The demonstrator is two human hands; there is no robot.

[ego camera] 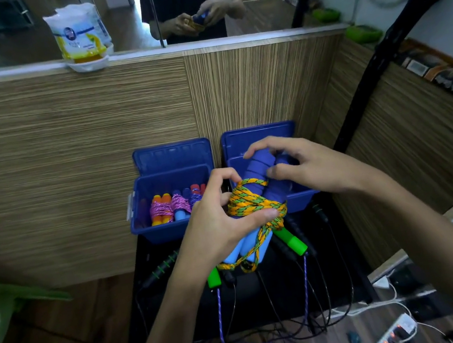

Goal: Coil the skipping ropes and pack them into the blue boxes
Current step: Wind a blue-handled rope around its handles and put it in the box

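Two blue boxes stood open side by side against a wood-grain partition, lids tipped back. The left box [148,207] already held several coiled ropes [171,206] with orange, blue and red handles, standing on end and wound in pink and purple cord. The right box [300,198] was largely hidden behind the hands, so its contents could not be made out. Below the boxes, on a dark surface, lay loose ropes: a green handle [294,242] with a purple cord [305,286] trailing down, a second green handle [214,277], and black-handled ropes [160,269] with thin black cords tangled toward the floor. A white power strip [393,334] lay at lower right, and a tissue pack [79,34] sat on the ledge above the partition (a mirror behind it reflected the hands).

The bundle in work, a pair of blue foam handles [258,172] wound with orange-and-green cord [257,205], was held in front of the right box, tilted, above the loose ropes. The left hand [216,226] was closed around the wound middle, thumb pressed across the cord. The right hand [304,165] pinched the upper ends of the handles with curled fingers.
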